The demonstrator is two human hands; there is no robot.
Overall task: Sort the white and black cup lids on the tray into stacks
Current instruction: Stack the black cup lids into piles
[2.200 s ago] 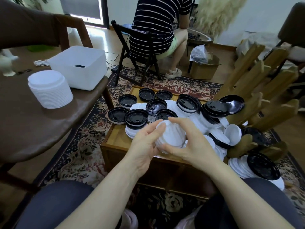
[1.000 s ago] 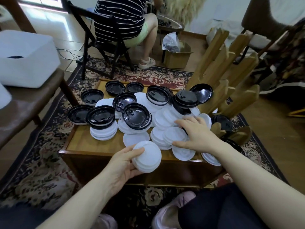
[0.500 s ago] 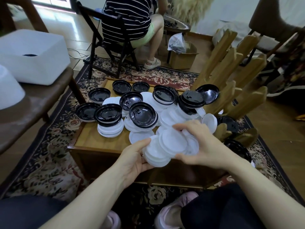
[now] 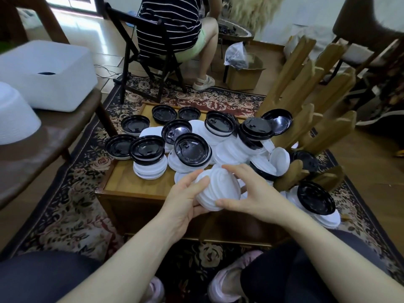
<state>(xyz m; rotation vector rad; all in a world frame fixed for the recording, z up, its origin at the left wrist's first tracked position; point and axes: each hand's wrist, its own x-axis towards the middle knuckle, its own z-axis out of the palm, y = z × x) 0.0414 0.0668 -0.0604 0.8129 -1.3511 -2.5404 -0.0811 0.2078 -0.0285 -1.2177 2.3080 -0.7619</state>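
Holding a stack of white lids at frame centre, both hands work just above the near edge of the wooden tray. Left hand grips the stack from the left and below, fingers curled round its rim, thumb lying along the top left edge. Right hand closes on it from the right: thumb pressed at the lower front rim, fingers spread moderately and arched over the far side. Stack tilts, its face turned toward the camera.

On the tray behind the hands: a jumble of black lids and loose white lids, many overlapping. One black lid sits atop a short white pile at centre left. More black lids lie upside down along the far edge. Another black lid rests on white ones at lower right, off the tray's corner.

A wooden rack with slanted pegs stands at right, crowding the heap there; lids lean against its base.

Upper left: a brown table carrying a white box and a tall white stack partly cut off by the frame. Top centre: a seated person in a striped shirt on a dark folding chair, back turned. A cardboard box stands beyond. Patterned rug under everything.
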